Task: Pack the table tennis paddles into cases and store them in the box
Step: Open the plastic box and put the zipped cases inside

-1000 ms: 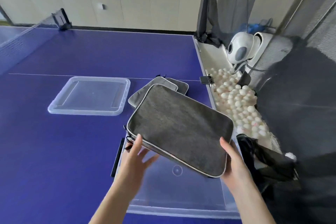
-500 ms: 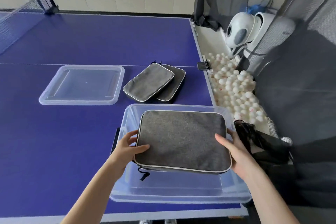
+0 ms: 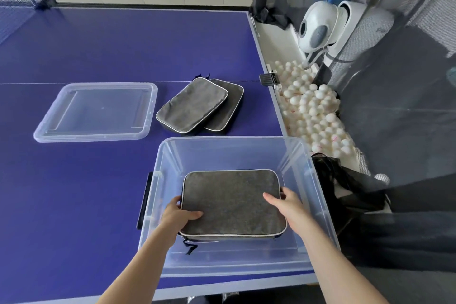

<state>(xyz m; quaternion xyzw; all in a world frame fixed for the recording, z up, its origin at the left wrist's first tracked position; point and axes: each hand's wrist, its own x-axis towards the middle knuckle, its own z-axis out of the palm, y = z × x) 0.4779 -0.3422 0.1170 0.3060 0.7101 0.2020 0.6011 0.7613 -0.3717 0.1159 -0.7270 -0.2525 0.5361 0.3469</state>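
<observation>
A grey zipped paddle case [image 3: 233,202] lies flat low inside the clear plastic box [image 3: 318,187] at the near edge of the blue table. My left hand [image 3: 179,217] grips the case's left edge, thumb on top and fingers underneath. My right hand [image 3: 286,205] holds its right edge the same way. Two more grey cases [image 3: 195,106] lie overlapped on the table just beyond the box. No bare paddle is in view.
The box's clear lid [image 3: 96,111] lies upside down to the left of the two cases. Beside the table's right edge is a trough of white balls [image 3: 313,111], a white ball machine [image 3: 318,24] and black netting [image 3: 407,106].
Both hands have lowered the case from above the box rim down into the box, levelling it flat near the bottom.
</observation>
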